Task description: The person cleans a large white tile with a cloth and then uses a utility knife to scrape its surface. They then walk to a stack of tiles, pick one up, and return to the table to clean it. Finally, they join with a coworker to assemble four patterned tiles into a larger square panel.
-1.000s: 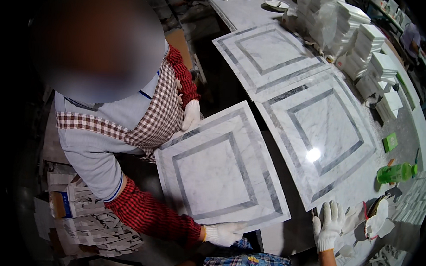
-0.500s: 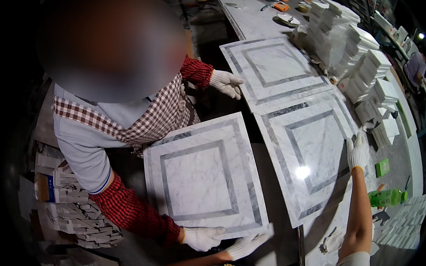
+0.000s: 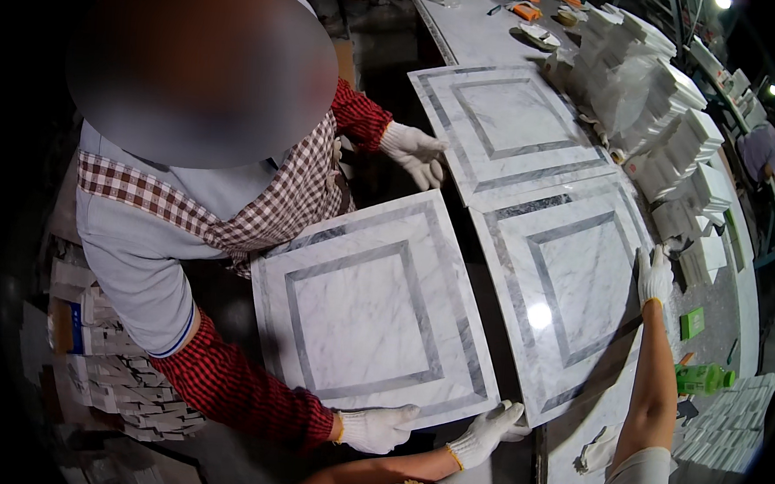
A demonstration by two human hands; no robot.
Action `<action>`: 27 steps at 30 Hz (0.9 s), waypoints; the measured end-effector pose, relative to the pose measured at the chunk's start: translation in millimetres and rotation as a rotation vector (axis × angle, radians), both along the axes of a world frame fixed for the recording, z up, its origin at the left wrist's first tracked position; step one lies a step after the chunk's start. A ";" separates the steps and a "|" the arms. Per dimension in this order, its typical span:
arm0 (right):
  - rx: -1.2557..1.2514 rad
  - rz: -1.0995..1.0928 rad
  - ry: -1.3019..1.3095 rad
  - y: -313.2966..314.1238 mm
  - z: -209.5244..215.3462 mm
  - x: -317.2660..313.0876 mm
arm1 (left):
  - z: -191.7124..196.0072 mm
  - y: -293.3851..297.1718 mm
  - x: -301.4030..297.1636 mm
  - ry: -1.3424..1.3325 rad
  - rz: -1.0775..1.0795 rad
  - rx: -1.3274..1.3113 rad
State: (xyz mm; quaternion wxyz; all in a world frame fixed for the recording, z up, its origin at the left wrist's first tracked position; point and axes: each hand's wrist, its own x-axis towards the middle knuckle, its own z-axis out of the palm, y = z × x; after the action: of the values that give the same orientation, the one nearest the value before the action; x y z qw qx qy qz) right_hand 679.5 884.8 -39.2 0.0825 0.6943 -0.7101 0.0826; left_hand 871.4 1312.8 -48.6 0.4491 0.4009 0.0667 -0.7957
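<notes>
My left hand (image 3: 485, 434), in a white glove, is by the near corner of a square white marble panel (image 3: 578, 278) with grey inlaid borders. Its fingers look spread, and I cannot tell whether they touch the corner. At the panel's right edge my right hand (image 3: 656, 281), gloved too, rests with fingers stretched out and thumb apart. A person opposite supports a separate panel (image 3: 366, 320) with a gloved hand (image 3: 378, 428) at its near edge. This person's other gloved hand (image 3: 417, 153) is beside the far panel (image 3: 512, 126), which adjoins mine.
Stacks of white tiles (image 3: 674, 117) line the bench's right side. A green bottle (image 3: 703, 379), a green box (image 3: 692, 324) and crumpled white gloves (image 3: 598, 448) lie near my right arm. More stone pieces (image 3: 134, 386) are piled at lower left. A dark gap separates the person's panel from mine.
My left hand has moved right, from the corner of the person's panel toward the near corner of mine. My right hand stays at the panel's edge. The view has shifted slightly.
</notes>
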 end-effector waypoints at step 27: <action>-0.153 -0.012 -0.084 -1.5 -15.1 3.8 | -36.7 -6.1 -31.7 -0.666 -0.006 -0.324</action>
State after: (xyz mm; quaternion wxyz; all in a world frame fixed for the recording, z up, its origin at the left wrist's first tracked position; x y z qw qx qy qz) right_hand 683.3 883.3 -54.3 0.1057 0.6777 -0.7087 0.1651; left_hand 839.7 1306.7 -85.2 0.5014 0.5619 -0.2112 -0.6232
